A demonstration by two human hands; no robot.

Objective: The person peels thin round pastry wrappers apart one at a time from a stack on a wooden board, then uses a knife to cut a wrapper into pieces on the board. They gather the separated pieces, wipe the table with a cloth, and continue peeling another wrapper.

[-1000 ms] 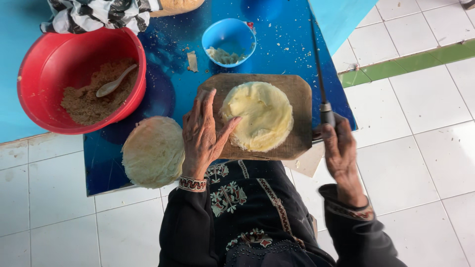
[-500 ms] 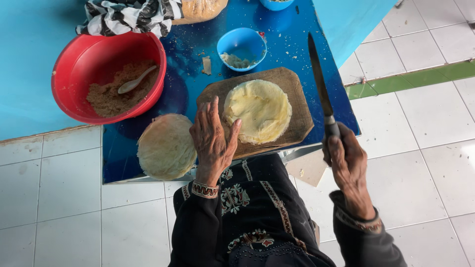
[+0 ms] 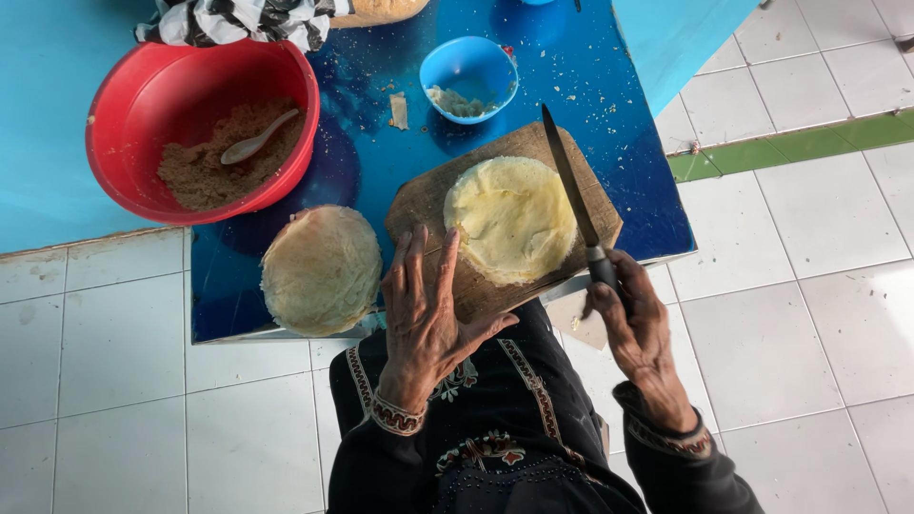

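My left hand [image 3: 428, 319] lies flat, fingers spread, on the near edge of the board [image 3: 447, 214]; right hand [image 3: 633, 328] is closed on the knife [image 3: 576, 200] handle. Blade lies across the right side of the dough round [image 3: 509, 219] on the board. Beyond on the blue worktop [image 3: 609, 114]: second round [image 3: 321, 270], red bowl [image 3: 133, 105], blue bowl [image 3: 468, 62].

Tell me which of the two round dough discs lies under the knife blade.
The smooth yellow disc on the wooden board; the knife in the right hand crosses its right edge. The paler disc lies off the board.

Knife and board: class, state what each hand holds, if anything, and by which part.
The right hand holds the knife by its handle. The left hand holds nothing; it lies flat on the board.
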